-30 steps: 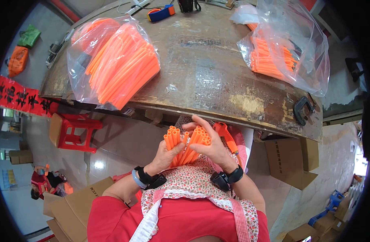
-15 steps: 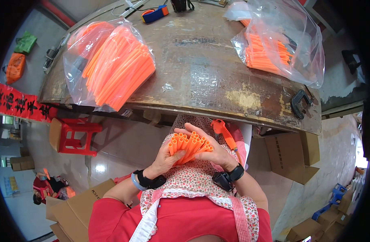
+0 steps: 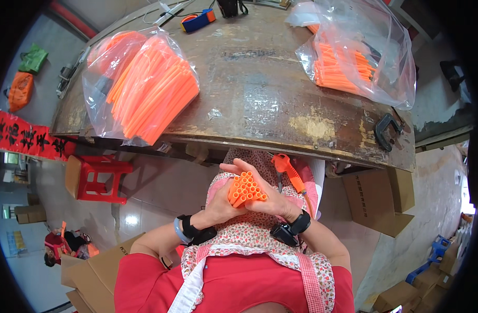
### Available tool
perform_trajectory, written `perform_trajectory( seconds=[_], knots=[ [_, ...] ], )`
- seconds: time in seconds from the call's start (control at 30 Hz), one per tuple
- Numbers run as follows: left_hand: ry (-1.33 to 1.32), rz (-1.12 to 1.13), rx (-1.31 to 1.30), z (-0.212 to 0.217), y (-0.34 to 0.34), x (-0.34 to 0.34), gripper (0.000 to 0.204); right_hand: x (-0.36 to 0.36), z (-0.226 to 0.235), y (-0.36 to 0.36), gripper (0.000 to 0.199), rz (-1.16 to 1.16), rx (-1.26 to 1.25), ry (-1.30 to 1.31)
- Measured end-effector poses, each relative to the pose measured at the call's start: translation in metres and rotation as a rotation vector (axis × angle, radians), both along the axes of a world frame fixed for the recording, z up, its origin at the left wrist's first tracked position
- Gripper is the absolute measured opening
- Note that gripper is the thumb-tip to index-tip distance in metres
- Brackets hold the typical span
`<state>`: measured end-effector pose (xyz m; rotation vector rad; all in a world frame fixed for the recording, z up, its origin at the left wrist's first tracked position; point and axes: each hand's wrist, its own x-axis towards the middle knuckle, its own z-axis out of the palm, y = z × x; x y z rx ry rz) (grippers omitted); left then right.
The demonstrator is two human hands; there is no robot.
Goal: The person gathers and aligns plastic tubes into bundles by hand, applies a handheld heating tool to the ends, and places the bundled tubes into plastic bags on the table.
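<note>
Between my two hands is a bundle of orange plastic tubes (image 3: 245, 189), their open round ends facing up. My left hand (image 3: 221, 202) wraps the bundle from the left side. Around its right side my right hand (image 3: 270, 195) closes, with the fingers reaching over the far side. The tubes' lower parts are hidden by my hands. Just beyond my right hand, an orange air blow gun (image 3: 290, 172) hangs over my flowered apron (image 3: 249, 235).
A worn wooden table (image 3: 249, 104) bears a clear bag of orange tubes (image 3: 155, 88) at left and another bag (image 3: 353, 68) at right. A black clamp (image 3: 387, 133) grips the near right edge. A red stool (image 3: 101, 177) and open cardboard boxes (image 3: 377, 203) stand below.
My hands have squeezed closer together, and the tubes have gone from a wide, loose spread to a tighter, rounder bundle.
</note>
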<state>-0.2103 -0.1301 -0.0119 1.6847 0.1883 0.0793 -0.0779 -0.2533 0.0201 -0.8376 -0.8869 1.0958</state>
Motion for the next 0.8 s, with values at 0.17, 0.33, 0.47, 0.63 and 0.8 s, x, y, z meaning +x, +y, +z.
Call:
perform_trajectory(
  seconds=[0.17, 0.33, 0.47, 0.63, 0.8],
  knots=[
    [0.023, 0.014, -0.03, 0.003, -0.001, 0.004, 0.056, 0.002, -0.001, -0.002, 0.093, 0.006, -0.016, 0.098],
    [0.018, 0.082, -0.082, 0.008, -0.001, 0.008, 0.054, 0.006, -0.006, -0.002, 0.086, -0.052, -0.039, 0.129],
    [0.136, 0.031, -0.134, 0.002, 0.01, 0.005, 0.042, 0.008, -0.006, -0.008, 0.071, -0.103, -0.108, 0.165],
    [0.116, 0.138, -0.218, -0.008, 0.017, 0.002, 0.04, 0.009, -0.008, -0.007, 0.06, -0.15, -0.197, 0.112],
    [0.126, 0.162, -0.244, -0.006, 0.018, 0.001, 0.039, 0.011, -0.011, -0.007, 0.058, -0.147, -0.224, 0.121]
  ],
)
